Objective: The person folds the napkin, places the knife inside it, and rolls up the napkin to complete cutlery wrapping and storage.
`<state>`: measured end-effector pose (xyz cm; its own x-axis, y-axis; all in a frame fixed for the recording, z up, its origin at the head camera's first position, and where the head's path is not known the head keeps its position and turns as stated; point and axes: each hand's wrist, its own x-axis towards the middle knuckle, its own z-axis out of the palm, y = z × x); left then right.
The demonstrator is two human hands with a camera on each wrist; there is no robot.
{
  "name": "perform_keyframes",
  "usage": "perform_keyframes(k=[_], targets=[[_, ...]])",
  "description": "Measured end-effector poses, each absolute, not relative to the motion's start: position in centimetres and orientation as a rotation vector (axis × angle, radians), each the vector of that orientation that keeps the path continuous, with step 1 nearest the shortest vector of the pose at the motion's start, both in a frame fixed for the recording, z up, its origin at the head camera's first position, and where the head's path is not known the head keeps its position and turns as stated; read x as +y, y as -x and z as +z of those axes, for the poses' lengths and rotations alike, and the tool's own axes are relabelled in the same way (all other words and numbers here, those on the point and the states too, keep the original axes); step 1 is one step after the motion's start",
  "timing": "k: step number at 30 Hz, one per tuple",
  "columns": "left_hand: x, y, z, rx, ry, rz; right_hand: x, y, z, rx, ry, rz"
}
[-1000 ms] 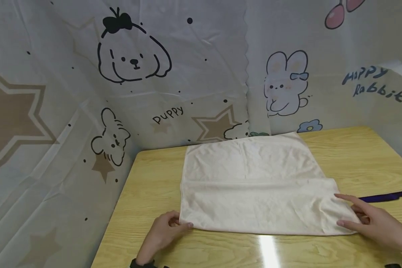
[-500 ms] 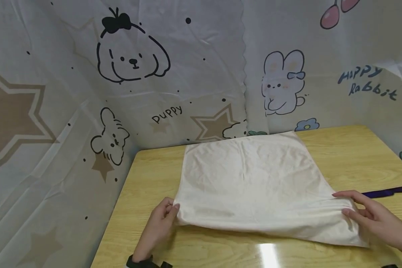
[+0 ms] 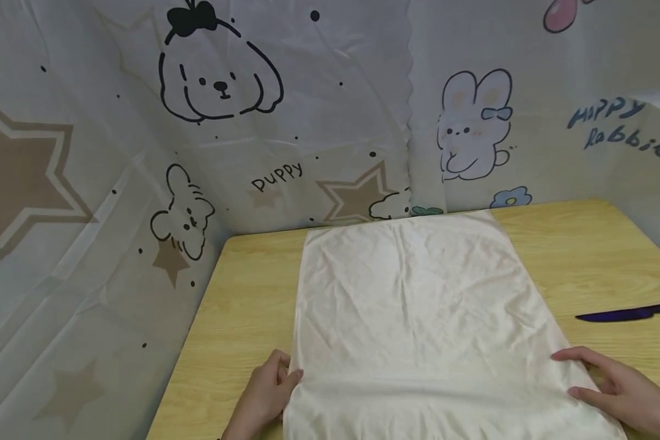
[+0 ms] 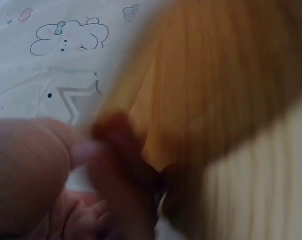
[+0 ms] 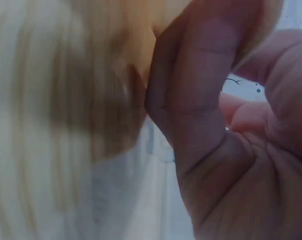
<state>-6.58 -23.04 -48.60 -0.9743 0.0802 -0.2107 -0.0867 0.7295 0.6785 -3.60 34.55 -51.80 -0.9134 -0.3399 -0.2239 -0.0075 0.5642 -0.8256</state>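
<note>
A cream, slightly shiny cloth [image 3: 412, 305] lies over the table in the head view, its near part running past the bottom of the picture. At its left edge my left hand [image 3: 264, 394] pinches the fabric between thumb and fingers. My right hand [image 3: 624, 385] holds the opposite edge, thumb and forefinger on top of the cloth. A low crease crosses the fabric between both hands. In the left wrist view the fingers [image 4: 121, 170] are blurred and dark; the right wrist view shows curled fingers [image 5: 200, 85] close up, with the fabric at their tips hard to make out.
A dark purple knife [image 3: 618, 315] lies on the wood-patterned table [image 3: 247, 293] to the right of the cloth, its handle cut off by the picture edge. Behind and left hangs a white sheet [image 3: 335, 122] printed with cartoon animals and stars.
The cloth's near folded part has lifted and spread toward me, so the cloth now reaches past the picture's bottom. Both hands rose slightly with its edges, then came down nearer. The knife shows more.
</note>
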Motion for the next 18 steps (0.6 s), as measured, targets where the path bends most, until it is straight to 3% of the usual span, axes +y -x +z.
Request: perform_keyframes(k=[9, 18], targets=[[-22.8, 5.1, -48.4, 2.894, -0.303, 0.588, 32.5, 2.5, -52.1, 3.107, 0.37, -0.474], [-24.7, 5.4, -48.6, 2.753, -0.465, 0.499, 33.0, 2.1, -53.8, 2.961, 0.346, -0.361]])
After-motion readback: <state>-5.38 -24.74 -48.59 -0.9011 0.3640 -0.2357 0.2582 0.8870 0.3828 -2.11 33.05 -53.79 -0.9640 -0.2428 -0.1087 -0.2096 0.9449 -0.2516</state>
